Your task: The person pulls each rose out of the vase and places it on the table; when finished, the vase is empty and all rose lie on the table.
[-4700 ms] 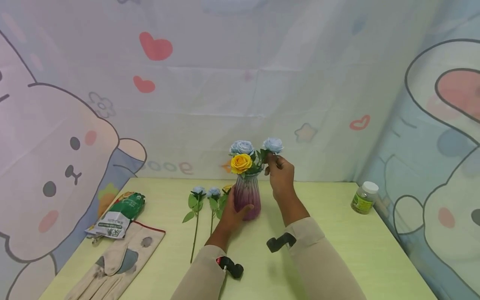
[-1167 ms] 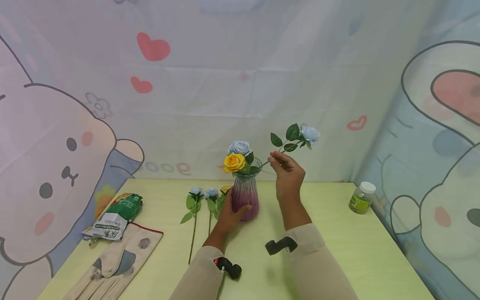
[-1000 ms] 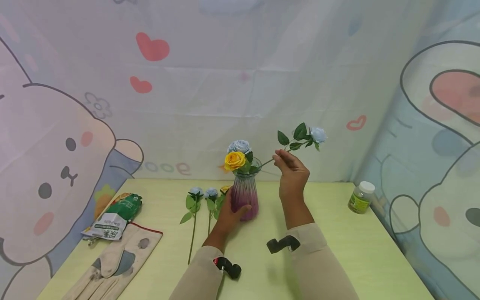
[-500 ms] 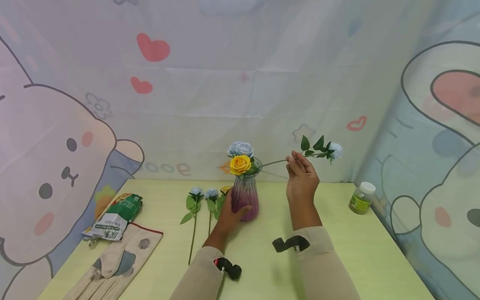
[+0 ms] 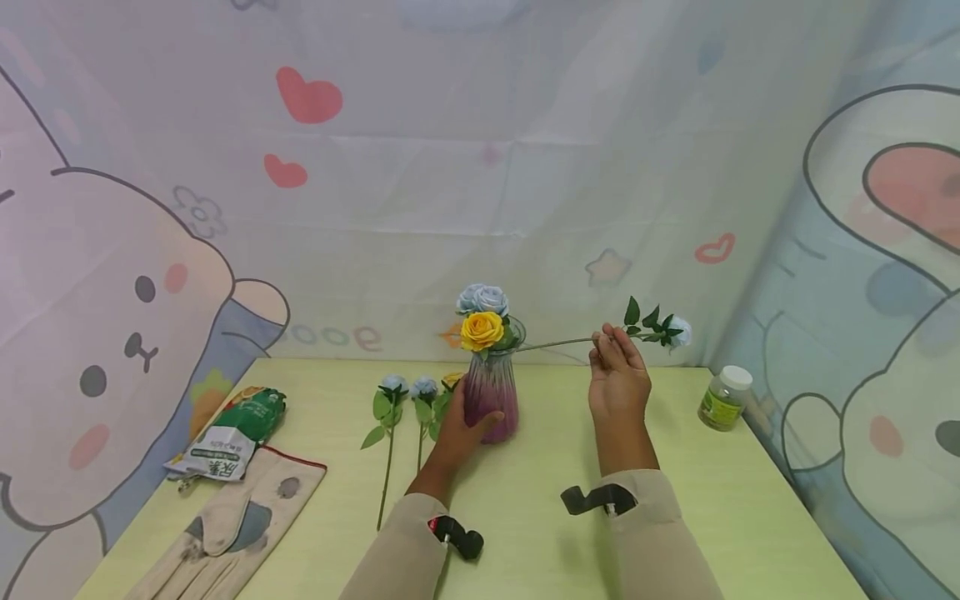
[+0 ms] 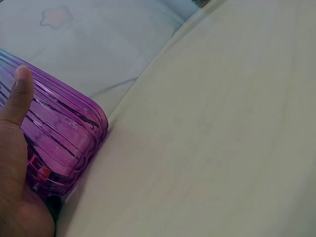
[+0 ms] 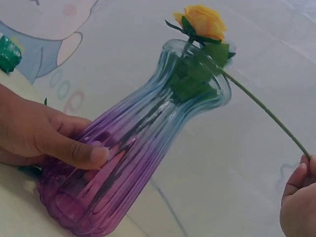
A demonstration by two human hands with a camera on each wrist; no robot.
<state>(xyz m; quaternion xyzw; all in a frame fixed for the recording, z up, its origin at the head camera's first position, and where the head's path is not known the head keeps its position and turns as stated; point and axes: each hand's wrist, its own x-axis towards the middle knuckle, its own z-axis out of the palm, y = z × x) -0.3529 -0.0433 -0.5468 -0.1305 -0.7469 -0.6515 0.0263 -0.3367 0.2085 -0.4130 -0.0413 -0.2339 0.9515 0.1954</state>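
A ribbed glass vase (image 5: 495,396), purple below and pale at the mouth, stands on the table with my left hand (image 5: 459,433) gripping its lower body, thumb across the front. In it are a yellow rose (image 5: 482,332) and blue roses (image 5: 489,298). To the right, my right hand (image 5: 621,387) pinches the stem of another blue rose (image 5: 680,332), which lies nearly level with its bloom pointing right. The right wrist view shows that stem (image 7: 266,109) running from the vase's rim to my fingertips. Only the purple base and my thumb show in the left wrist view.
Left of the vase lie blue roses (image 5: 393,382) and a yellow rose (image 5: 452,379) with long stems. Farther left, a green and white packet (image 5: 238,429) lies against a work glove (image 5: 247,521). A white-capped jar (image 5: 725,398) stands near the table's right edge.
My right hand has moved right and downward with the blue rose, sliding its stem outward. The rose has tipped from upright beside the vase to nearly level. My left hand stays on the vase.
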